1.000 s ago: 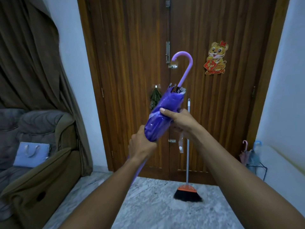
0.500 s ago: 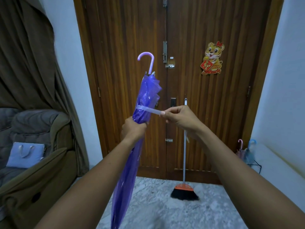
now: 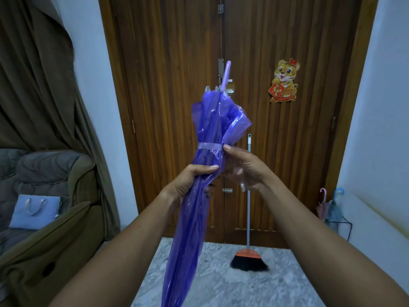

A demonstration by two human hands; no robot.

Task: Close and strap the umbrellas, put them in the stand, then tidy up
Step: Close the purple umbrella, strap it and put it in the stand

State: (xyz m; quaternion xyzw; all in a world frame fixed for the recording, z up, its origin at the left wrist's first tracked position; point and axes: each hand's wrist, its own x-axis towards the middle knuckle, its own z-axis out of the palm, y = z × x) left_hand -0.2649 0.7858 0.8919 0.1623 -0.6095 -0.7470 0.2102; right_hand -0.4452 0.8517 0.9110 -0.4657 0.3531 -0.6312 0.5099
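A folded purple umbrella (image 3: 194, 218) stands upright in front of me, handle up and tip down. My left hand (image 3: 188, 180) is wrapped around its canopy at mid height. A pale purple strap (image 3: 210, 146) circles the canopy just above that hand. My right hand (image 3: 243, 169) presses the strap's end against the right side of the canopy with thumb and fingers. A black wire umbrella stand (image 3: 338, 224) sits at the far right by the wall and holds a pink umbrella (image 3: 322, 207) and a blue umbrella (image 3: 335, 209).
A broom (image 3: 249, 251) with an orange head leans on the wooden double door (image 3: 276, 151) straight ahead. A brown armchair (image 3: 44, 218) with a light blue bag (image 3: 34, 212) stands at the left under a brown curtain. The floor is grey marble.
The strap, held stretched out to the right half a second ago, now lies wrapped around the canopy. The umbrella has shifted to the centre, and my right hand has closed in on it.
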